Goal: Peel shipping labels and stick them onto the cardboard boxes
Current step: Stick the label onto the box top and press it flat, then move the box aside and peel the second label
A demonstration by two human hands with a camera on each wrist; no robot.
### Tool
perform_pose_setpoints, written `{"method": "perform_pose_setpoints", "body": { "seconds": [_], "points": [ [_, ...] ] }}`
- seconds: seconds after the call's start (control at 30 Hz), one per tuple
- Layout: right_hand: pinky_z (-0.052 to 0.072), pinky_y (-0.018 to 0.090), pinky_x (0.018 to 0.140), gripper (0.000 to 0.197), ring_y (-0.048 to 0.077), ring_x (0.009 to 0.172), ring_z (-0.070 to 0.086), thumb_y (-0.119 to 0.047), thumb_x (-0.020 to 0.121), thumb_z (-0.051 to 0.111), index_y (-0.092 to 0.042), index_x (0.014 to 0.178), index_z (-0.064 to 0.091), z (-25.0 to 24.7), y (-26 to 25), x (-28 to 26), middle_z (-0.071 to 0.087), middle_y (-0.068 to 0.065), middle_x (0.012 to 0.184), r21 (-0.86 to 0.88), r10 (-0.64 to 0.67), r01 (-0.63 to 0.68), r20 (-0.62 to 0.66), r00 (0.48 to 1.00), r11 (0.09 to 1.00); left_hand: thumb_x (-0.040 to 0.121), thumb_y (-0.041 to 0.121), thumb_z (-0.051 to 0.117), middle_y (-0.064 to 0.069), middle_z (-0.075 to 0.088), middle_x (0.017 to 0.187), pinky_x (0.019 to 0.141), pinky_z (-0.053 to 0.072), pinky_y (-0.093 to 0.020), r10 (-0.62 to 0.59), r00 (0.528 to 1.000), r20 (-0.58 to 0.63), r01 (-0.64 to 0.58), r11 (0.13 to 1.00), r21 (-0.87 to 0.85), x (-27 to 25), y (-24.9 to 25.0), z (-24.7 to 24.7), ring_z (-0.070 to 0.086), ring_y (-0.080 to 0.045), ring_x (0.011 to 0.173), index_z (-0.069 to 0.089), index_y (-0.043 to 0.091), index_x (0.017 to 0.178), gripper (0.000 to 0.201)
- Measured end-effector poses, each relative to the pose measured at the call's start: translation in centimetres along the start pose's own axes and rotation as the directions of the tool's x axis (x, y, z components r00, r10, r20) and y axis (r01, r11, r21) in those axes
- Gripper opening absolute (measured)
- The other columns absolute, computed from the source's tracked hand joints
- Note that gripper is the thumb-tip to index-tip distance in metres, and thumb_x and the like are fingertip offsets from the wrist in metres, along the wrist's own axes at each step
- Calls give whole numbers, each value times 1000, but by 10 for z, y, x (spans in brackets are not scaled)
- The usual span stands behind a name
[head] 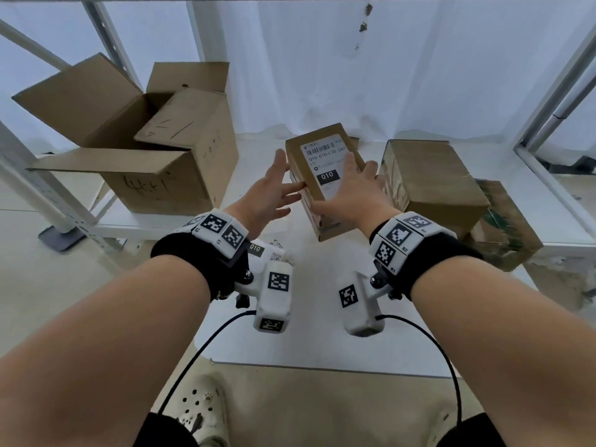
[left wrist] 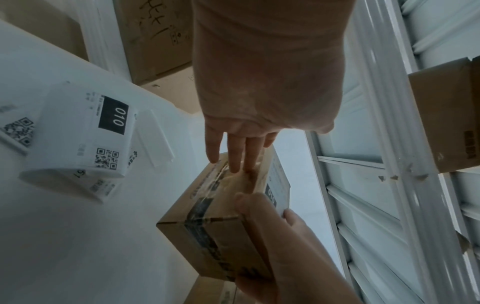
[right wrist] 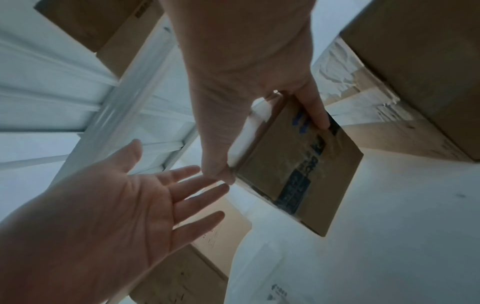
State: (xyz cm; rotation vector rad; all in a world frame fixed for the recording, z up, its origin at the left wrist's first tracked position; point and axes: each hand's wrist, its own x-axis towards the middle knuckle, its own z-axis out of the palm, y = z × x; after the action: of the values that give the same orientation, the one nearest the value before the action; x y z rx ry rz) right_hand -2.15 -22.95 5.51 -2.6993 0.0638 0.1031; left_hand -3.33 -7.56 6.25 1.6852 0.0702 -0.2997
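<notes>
The right hand (head: pixel 351 191) held a small box (head: pixel 322 175) up off the white table (head: pixel 322 317), thumb on the labelled top face and fingers curled under the far side — the right wrist view showed that pinch plainly, with the thumb tip at the box's near corner. A label (head: pixel 327 166) with a barcode and a black "010" block was already stuck flat on the box's top. The left hand (head: pixel 274 188) was open, fingers straight and spread, holding nothing; its fingertips (left wrist: pixel 235 164) lay at the taped left side of the box, though whether they touched it could not be told.

A roll of labels (left wrist: pixel 78 139) lay on the table near the left wrist, its outer label showing "010" and a QR code.

To the left, a big open box (head: pixel 135 150) stood on a white shelf (head: pixel 145 225), flaps up and handwriting on its front. To the right sat a closed box (head: pixel 432 179) wrapped in clear tape, and just beside it another with green print (head: pixel 506 227). White sheeting hung behind.
</notes>
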Motion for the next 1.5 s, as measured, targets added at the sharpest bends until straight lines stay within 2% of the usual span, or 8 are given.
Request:
{"method": "perform_pose_setpoints", "body": {
  "seconds": [0.17, 0.3, 0.47, 0.6, 0.8, 1.07, 1.27, 1.5],
  "points": [
    [37, 42, 90, 89, 36, 128, 21, -47, 72, 68, -20, 144, 23, 8, 3, 24, 22, 12, 137, 38, -80, 80, 1, 997, 996, 99, 47, 31, -2, 59, 118, 99, 42, -36, 105, 986, -132, -79, 979, 187, 28, -15, -19, 55, -20, 112, 43, 20, 126, 40],
    [18, 43, 113, 72, 34, 140, 15, -37, 79, 63, -18, 143, 35, 19, 5, 38, 23, 16, 149, -5, -169, 170, 70, 983, 985, 98, 19, 44, -4, 53, 120, 82, 42, -19, 184, 972, -147, -116, 918, 380, 50, -30, -30, 53, -18, 104, 46, 15, 133, 35],
    [17, 32, 117, 53, 25, 142, 26, -9, 88, 52, -16, 140, 45, 28, 10, 50, 32, 10, 152, 143, -238, 234, 10, 971, 962, 95, 19, 47, -5, 26, 153, 114, 24, -37, 244, 968, -61, -110, 628, 771, 63, -44, -34, 29, -27, 137, 46, 26, 138, 44],
    [29, 21, 101, 48, 24, 128, 43, 7, 86, 43, -16, 125, 59, 32, 8, 52, 49, 9, 138, 259, -306, 294, 7, 952, 920, 95, 30, 43, -4, 37, 147, 113, 24, -47, 356, 928, -109, -45, 398, 916, 57, -42, -34, 30, -29, 134, 42, 29, 139, 44],
    [31, 9, 83, 43, 19, 105, 55, -4, 90, 53, -13, 131, 49, 26, 9, 42, 58, 8, 122, 296, -272, 323, -200, 941, 899, 94, 31, 43, -7, 42, 139, 107, 26, -48, 312, 941, -128, 25, 314, 949, 48, -34, -33, 33, -31, 129, 41, 28, 140, 46],
    [33, 42, 107, 51, 30, 129, 40, -27, 88, 56, -11, 135, 42, -23, 50, 17, 44, 12, 139, 19, -97, 111, -354, 930, 994, 95, 31, 43, -13, 41, 142, 106, 30, -48, 330, 937, -110, -10, 341, 940, 35, -6, 1, 32, -33, 132, 43, 19, 138, 45],
    [1, 65, 112, 98, 47, 143, -1, -78, 75, 43, -21, 149, 14, -43, 94, -10, -1, 23, 157, -260, 298, -334, -166, 940, 906, 96, 35, 43, -11, 39, 145, 110, 26, -45, 316, 948, -46, -65, 330, 942, 24, 12, 42, 30, -31, 136, 43, 22, 139, 45],
    [17, 65, 109, 101, 48, 140, 10, -82, 68, 47, -27, 147, 17, -40, 104, -13, 5, 25, 155, -156, 348, -364, -121, 930, 918, 95, 30, 45, -14, 40, 142, 106, 30, -46, 300, 953, 32, -135, 328, 935, 25, 11, 64, 32, -34, 131, 45, 17, 135, 43]
  ]
}}
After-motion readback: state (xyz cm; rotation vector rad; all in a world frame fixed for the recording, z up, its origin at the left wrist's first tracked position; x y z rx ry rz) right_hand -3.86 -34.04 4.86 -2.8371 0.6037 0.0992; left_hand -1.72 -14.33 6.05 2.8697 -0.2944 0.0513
